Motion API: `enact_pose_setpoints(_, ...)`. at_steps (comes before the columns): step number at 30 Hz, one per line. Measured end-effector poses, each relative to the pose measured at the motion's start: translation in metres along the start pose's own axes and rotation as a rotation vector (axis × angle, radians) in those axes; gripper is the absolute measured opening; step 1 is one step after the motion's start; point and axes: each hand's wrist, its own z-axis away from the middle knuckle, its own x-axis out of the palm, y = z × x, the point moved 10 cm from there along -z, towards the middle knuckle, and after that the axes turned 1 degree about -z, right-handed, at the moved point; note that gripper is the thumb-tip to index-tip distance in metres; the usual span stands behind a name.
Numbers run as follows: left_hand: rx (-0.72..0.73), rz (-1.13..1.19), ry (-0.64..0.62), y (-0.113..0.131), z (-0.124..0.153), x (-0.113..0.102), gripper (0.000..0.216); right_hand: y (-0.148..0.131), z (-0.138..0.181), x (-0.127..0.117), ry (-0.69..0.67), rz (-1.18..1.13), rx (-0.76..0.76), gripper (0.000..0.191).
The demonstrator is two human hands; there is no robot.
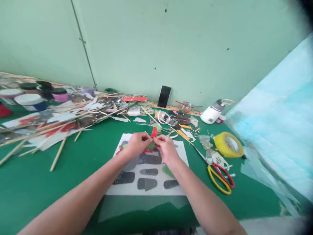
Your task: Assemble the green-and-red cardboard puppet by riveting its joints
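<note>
My left hand [139, 142] and my right hand [166, 148] meet over a white sheet [159, 192] printed with dark grey shapes. Between their fingertips is a small red piece [154, 132], its upper end sticking up above the fingers. Both hands are closed in a pinch on it. Red and green scraps lie just beneath the fingers, partly hidden by the hands. A green piece [168, 171] rests on the sheet beside my right wrist. What the red piece is made of cannot be made out.
Scissors [221, 178] with red and yellow handles and a roll of yellow tape [228, 145] lie at right. Orange-handled pliers [183, 133] are beyond the sheet. Thin wooden sticks [58, 153] and paper heap up at left. A phone [164, 96] leans on the wall.
</note>
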Motion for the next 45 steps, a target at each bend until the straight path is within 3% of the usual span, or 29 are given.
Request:
enact_pose_setpoints(4, 0.003, 0.110, -0.022, 0.005, 0.003, 0.001, 0.023, -0.010, 0.003, 0.000, -0.025, 0.039, -0.035, 0.021)
enact_pose_setpoints(7, -0.048, 0.337, -0.152, 0.002, 0.005, 0.009, 0.026, -0.020, 0.004, 0.004, -0.079, 0.091, -0.072, 0.019)
enact_pose_setpoints(13, -0.210, 0.428, -0.227, -0.020, 0.005, 0.017, 0.033, 0.004, 0.005, 0.013, -0.205, -0.046, 0.191, 0.014)
enact_pose_setpoints(19, -0.204, 0.373, -0.234, -0.021, 0.004, 0.017, 0.034, 0.010, 0.004, 0.013, -0.231, -0.045, 0.242, 0.017)
enact_pose_setpoints(30, -0.138, 0.238, -0.035, -0.020, 0.002, 0.008, 0.032, 0.013, 0.003, 0.007, -0.119, 0.032, 0.144, 0.024)
enact_pose_setpoints(37, -0.105, 0.201, -0.083, -0.021, -0.001, 0.006, 0.027, 0.005, 0.004, 0.010, -0.137, 0.084, 0.103, 0.024)
enact_pose_setpoints(41, -0.223, 0.325, -0.122, -0.028, 0.000, 0.007, 0.030, -0.008, 0.007, 0.008, -0.143, 0.184, 0.105, 0.028)
enact_pose_setpoints(45, -0.323, 0.465, -0.138, -0.032, 0.002, 0.005, 0.035, -0.046, -0.001, -0.023, 0.047, 0.340, -0.034, 0.031)
